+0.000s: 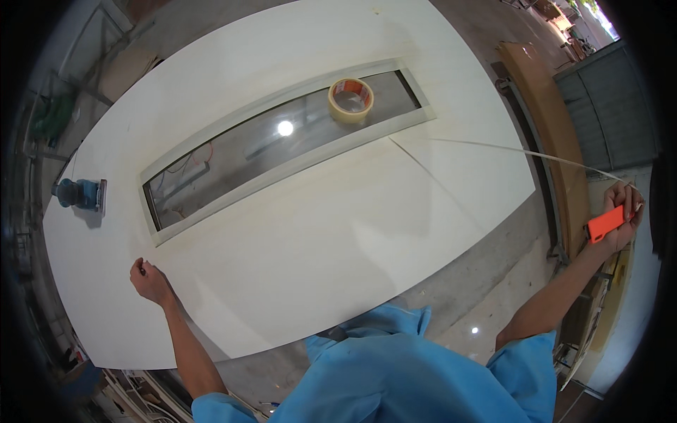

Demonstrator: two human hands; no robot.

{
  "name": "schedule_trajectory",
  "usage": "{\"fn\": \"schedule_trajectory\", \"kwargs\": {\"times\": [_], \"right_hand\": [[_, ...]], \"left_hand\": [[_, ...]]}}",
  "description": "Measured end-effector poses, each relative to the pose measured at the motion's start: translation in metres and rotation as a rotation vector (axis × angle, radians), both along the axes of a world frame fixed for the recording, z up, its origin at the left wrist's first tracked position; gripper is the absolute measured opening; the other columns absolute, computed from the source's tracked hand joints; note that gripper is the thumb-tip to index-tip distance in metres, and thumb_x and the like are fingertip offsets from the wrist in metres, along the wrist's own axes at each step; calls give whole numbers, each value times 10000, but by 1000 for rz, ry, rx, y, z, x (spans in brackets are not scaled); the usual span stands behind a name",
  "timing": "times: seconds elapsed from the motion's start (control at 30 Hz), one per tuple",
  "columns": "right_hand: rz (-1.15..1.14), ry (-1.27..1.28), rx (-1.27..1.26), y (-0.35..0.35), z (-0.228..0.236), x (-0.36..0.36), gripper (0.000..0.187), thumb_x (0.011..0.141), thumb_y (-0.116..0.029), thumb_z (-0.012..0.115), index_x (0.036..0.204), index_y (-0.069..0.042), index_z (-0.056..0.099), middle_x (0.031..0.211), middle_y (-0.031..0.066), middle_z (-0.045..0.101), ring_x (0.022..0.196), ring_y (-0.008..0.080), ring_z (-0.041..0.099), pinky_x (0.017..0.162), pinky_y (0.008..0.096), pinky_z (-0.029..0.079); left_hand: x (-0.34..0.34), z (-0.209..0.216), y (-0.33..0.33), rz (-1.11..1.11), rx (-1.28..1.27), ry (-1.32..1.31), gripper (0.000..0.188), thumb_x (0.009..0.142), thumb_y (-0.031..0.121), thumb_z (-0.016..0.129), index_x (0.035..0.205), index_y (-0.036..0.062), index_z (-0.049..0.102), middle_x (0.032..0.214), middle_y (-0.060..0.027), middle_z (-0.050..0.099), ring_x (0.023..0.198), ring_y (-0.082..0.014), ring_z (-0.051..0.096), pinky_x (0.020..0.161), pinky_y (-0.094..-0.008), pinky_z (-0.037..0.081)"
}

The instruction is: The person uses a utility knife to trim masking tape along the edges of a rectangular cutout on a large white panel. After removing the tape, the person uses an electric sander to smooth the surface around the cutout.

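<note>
A large white door panel (303,261) lies flat before me, with a long glass window (247,151) framed by pale grey strips (296,176). My right hand (622,211), raised off to the right of the panel, is closed around a bright orange cutter (606,224). The same fingers pinch one end of a thin pale strip (522,150), stretched from near the window's right end. My left hand (149,280) is curled above the panel's near left part; whether anything is in it I cannot make out. A roll of masking tape (342,113) rests on the glass.
A blue power sander (81,193) stands at the panel's left edge. Beyond the right edge is a long brown board (564,141) beside a grey metal cabinet (606,106). Concrete floor (451,282) shows between me and the panel.
</note>
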State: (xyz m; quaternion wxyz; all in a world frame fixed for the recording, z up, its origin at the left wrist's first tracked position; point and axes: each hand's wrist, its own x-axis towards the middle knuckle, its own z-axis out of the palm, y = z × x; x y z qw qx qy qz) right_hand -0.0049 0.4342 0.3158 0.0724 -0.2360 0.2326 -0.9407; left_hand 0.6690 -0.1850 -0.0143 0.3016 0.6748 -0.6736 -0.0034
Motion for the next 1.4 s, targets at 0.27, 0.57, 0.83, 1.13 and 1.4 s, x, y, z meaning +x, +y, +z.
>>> {"fn": "schedule_trajectory", "kwargs": {"times": [0.27,0.57,0.83,1.13,1.4], "right_hand": [[-144,61,10,84,25,-49,202,906,68,586,864,-81,455,748,23,419,589,126,316,743,328,283],[-1081,-12,760,175,40,-70,169,983,-114,589,1050,31,645,930,92,644,802,227,601,926,442,481],[-610,139,1962,38,-202,-87,285,980,-251,691,1120,-3,674,989,121,711,859,233,663,822,379,536],[146,-718,228,-219,-292,-73,171,1040,-139,639,889,-70,598,789,42,607,477,111,392,517,286,282],[141,-423,-1,-258,-339,-84,163,1072,-153,568,999,-7,578,700,5,429,481,103,308,543,294,244]], "left_hand": [[19,-6,91,32,55,138,307,1016,175,587,1214,-28,704,1213,-184,698,1125,-323,665,983,-431,532],[60,44,213,529,314,129,338,1061,238,564,1196,-45,689,1146,-191,692,973,-304,639,935,-412,525],[-165,54,220,-820,64,104,157,877,-9,714,1033,2,723,967,-154,698,903,-346,655,848,-431,530],[-414,46,154,-1321,-74,-35,304,800,-28,826,1086,22,735,967,-96,717,902,-289,661,781,-409,540],[-456,16,136,-1471,-201,-134,289,754,0,871,1014,33,751,926,-66,696,829,-244,651,727,-360,546]]}}
